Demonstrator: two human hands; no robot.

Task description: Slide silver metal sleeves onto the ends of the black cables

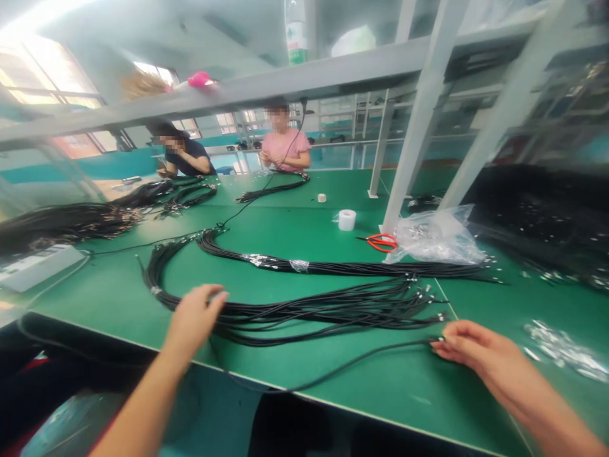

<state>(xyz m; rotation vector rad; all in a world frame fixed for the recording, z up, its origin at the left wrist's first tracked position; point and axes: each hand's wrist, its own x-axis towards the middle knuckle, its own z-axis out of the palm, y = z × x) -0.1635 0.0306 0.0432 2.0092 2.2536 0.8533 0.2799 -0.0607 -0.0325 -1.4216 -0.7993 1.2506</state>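
My right hand [469,346] pinches the end of a single black cable [352,363], which sags across the front of the table and runs back below my left hand, partly over the table's edge. My left hand [197,314] rests over a curved bundle of black cables [266,312], thumb and forefinger apart; its other fingers are partly hidden. Small metal ends fan out at the bundle's right side. Behind it lies a second black cable bundle [352,268], wrapped with clear film.
Red-handled pliers [382,242], a white tape roll [347,220] and a clear plastic bag [435,235] lie near the rack post. Small metal parts [568,349] are piled at right. More black cables [71,219] and a white power strip [40,266] are at left. Two people sit across the table.
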